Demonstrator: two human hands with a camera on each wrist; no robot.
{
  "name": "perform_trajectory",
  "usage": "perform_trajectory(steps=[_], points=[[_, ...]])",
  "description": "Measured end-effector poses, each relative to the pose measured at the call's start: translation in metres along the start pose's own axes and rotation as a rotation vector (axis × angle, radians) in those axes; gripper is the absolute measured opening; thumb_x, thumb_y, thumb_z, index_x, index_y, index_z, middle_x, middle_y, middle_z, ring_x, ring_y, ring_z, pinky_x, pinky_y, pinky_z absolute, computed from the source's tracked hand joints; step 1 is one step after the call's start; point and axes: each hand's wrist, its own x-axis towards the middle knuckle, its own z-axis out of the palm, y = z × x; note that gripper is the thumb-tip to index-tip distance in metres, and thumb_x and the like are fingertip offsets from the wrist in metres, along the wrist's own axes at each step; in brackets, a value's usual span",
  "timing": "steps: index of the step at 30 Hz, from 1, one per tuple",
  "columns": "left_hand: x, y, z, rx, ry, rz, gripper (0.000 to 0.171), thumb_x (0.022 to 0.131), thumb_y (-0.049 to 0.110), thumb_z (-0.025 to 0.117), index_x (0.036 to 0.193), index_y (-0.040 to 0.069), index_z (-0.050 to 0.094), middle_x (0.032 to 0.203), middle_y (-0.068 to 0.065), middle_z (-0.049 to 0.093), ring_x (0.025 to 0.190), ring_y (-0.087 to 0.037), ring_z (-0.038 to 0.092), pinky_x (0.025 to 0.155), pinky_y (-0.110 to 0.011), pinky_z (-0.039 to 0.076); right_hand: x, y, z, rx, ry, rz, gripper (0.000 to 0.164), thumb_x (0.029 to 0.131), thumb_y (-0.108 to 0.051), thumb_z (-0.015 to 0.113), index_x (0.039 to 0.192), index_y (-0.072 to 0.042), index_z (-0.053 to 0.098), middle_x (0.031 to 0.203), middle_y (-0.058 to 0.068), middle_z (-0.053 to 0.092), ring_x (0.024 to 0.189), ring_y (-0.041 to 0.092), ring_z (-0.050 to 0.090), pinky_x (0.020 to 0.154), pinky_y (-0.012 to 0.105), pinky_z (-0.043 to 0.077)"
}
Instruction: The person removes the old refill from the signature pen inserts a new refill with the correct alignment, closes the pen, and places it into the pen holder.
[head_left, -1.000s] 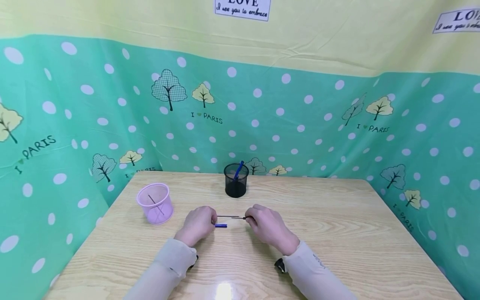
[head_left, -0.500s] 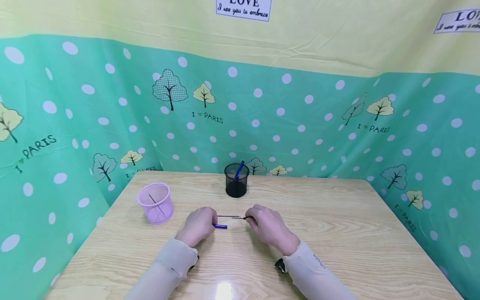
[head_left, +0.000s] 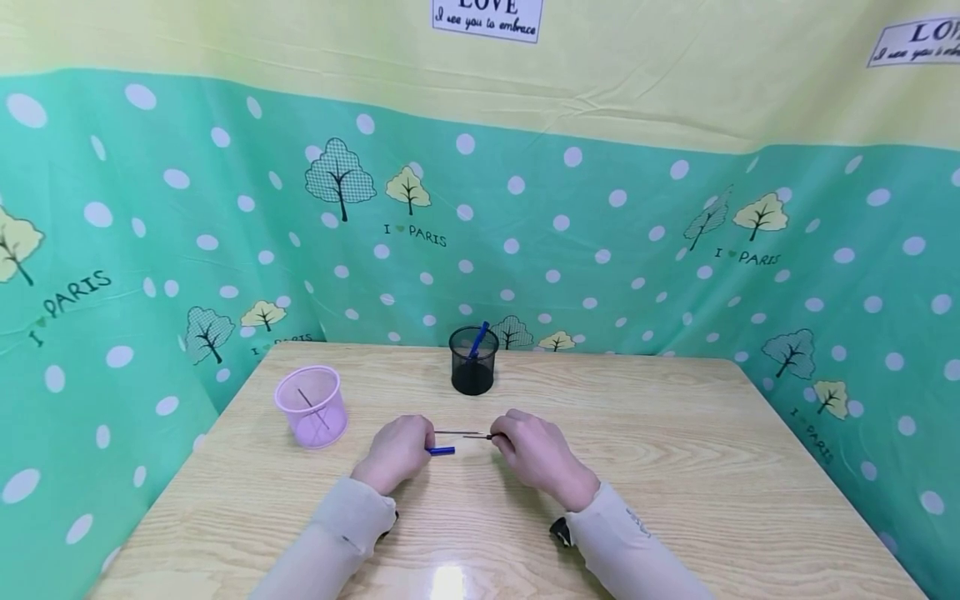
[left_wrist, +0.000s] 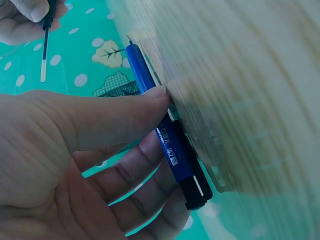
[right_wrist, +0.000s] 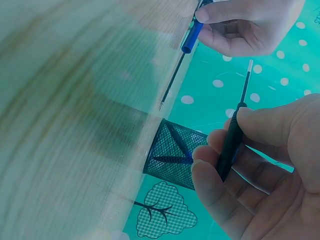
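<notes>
In the head view my left hand (head_left: pixel 397 450) is at mid-table. Its thumb and fingers pinch a blue pen barrel (left_wrist: pixel 172 147) with a black clip end, as the left wrist view shows. The barrel's hollow front end points right. Opposite it, my right hand (head_left: pixel 536 450) grips a black pen front section (right_wrist: pixel 231 145) in its fingers. From this section a thin refill (right_wrist: pixel 245 82) sticks out towards the left hand. A second dark refill (right_wrist: pixel 172 82) with a metal tip extends past the blue barrel, low over the tabletop; its other end is hidden at the left hand.
A pink mesh cup (head_left: pixel 317 427) with a thin dark stick inside stands to the left. Behind the hands stands a black mesh cup (head_left: pixel 472 379), holding a blue pen barrel (head_left: pixel 478 337) and dark pieces. A polka-dot curtain (head_left: pixel 600 217) hangs behind the wooden table (head_left: pixel 675 450).
Both hands stay in place with the same grips. The free end of the blue barrel dips a little and rises again.
</notes>
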Motion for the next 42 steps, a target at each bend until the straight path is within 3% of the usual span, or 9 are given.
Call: perform_trajectory(steps=[11,24,42], points=[[-0.002,0.001,-0.001,-0.046,-0.021,0.008,0.017,0.067,-0.005,0.06,0.069,0.012,0.06,0.067,0.003,0.053,0.062,-0.015,0.048,0.058,-0.031,0.042,0.0,0.0,0.001,-0.004,0.002,-0.007,0.007,0.086,-0.018,0.059,0.088,-0.02,0.065,0.079,-0.011,0.054,0.067,0.003,0.05,0.057,0.024,0.045],[-0.003,0.005,-0.009,-0.031,-0.029,0.017,0.013,0.073,-0.001,0.063,0.073,0.011,0.062,0.069,0.004,0.054,0.062,-0.014,0.047,0.061,-0.032,0.043,0.0,0.0,-0.001,-0.014,0.006,-0.003,0.008,0.086,-0.017,0.059,0.088,-0.02,0.066,0.079,-0.011,0.055,0.067,0.003,0.05,0.058,0.024,0.045],[-0.003,0.003,-0.014,-0.019,0.024,0.079,0.021,0.07,-0.005,0.059,0.077,0.014,0.067,0.077,0.002,0.06,0.069,-0.013,0.051,0.066,-0.035,0.045,0.0,0.001,-0.001,-0.016,0.0,0.004,0.008,0.086,-0.017,0.059,0.088,-0.02,0.065,0.078,-0.011,0.053,0.065,0.002,0.049,0.056,0.023,0.044]])
